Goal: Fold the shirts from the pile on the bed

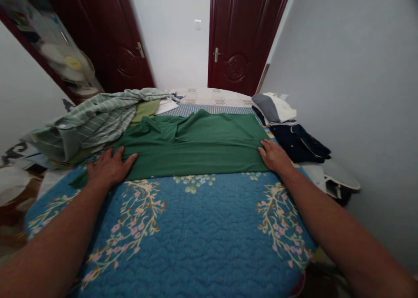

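Note:
A green garment (202,154), which looks like a shirt, lies spread sideways across the table, its near part folded over in a long strip. My left hand (109,165) rests on its left part with the fingers spread. At the opposite end, my right hand (274,155) lies flat on the garment's right edge, fingers apart. Neither hand grips the fabric. Beneath is a blue quilted cover (209,228) with flower branches. Part of the garment's left end is hidden under my left hand and wrist.
A checked grey-green cloth (94,119) is heaped at the left over other clothes. Folded grey and white clothes (274,106) and a dark navy garment (298,141) lie along the right edge. A white stool-like seat (342,178) stands beside the right wall. Two dark red doors (241,37) are behind.

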`<state>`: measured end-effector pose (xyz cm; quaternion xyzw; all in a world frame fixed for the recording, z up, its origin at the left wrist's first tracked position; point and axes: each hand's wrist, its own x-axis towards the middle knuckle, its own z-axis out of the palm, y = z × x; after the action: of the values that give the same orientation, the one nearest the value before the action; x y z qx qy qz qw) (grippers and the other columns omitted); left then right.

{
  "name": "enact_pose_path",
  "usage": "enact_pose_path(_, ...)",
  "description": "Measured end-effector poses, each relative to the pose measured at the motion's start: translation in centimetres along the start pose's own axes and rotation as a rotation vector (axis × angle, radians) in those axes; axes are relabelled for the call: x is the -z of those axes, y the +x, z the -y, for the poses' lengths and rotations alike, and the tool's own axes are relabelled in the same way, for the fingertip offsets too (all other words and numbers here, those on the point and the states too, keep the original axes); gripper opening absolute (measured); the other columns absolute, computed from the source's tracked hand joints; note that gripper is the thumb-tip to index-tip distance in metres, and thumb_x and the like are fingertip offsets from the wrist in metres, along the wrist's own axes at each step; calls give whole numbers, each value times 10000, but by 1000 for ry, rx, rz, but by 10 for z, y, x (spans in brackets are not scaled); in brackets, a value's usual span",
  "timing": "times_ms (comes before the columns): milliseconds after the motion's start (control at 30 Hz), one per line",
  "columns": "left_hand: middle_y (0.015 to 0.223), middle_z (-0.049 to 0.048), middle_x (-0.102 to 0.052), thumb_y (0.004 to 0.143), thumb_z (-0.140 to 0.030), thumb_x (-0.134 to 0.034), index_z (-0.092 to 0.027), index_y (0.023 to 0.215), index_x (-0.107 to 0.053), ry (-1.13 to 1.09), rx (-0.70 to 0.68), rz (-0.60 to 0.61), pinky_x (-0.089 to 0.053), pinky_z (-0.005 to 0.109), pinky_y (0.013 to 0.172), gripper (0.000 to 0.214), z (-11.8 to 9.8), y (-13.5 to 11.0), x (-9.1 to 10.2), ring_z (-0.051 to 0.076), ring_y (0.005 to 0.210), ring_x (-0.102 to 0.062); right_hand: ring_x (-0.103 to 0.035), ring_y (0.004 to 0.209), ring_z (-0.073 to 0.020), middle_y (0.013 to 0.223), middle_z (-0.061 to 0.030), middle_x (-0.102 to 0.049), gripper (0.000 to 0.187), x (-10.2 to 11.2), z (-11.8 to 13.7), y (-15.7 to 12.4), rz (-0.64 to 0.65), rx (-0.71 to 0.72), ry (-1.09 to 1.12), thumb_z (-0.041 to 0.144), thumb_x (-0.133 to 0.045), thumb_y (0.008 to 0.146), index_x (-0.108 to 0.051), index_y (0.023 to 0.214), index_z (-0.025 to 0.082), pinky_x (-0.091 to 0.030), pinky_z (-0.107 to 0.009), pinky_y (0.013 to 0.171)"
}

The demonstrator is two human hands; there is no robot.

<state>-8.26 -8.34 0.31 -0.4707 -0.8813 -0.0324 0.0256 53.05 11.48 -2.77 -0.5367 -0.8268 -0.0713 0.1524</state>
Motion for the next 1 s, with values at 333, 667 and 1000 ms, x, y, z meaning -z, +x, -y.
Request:
enact_pose_path(333,1697,239,-415,1023,-716,-158,-171,1628,-444,13,-22,-131,-306,751,1188,863,-7,-9,4,424,1548,-366,-598,1349,-297,1444,-189,-673,511,12,8,-14,-139,-184,88,279,-364,1056,-649,1441,101,-432,-443,1203)
enact_pose_path(667,1436,71,-674,981,-513,-375,-289,1396,-653,-325,-665,-298,-358,446,1294,547,-51,-27,7,273,1458,-533,-660,1165,-323,1220,-198,-752,515,37,5,-79,-280,-572,44,226,-379,950,-731,1304,101,-490,-463,1081)
enact_pose_path(1000,1553,135,-604,1006,-498,-369,-207,1454,-673,-320,-894,-104,-333,499,1311,615,-93,-36,-18,330,1538,-451,-687,1048,-305,1067,-150,-787,408,47,29,-100,-229,-703,-51,298,-461,871,-800,1055,168,-522,-397,975)
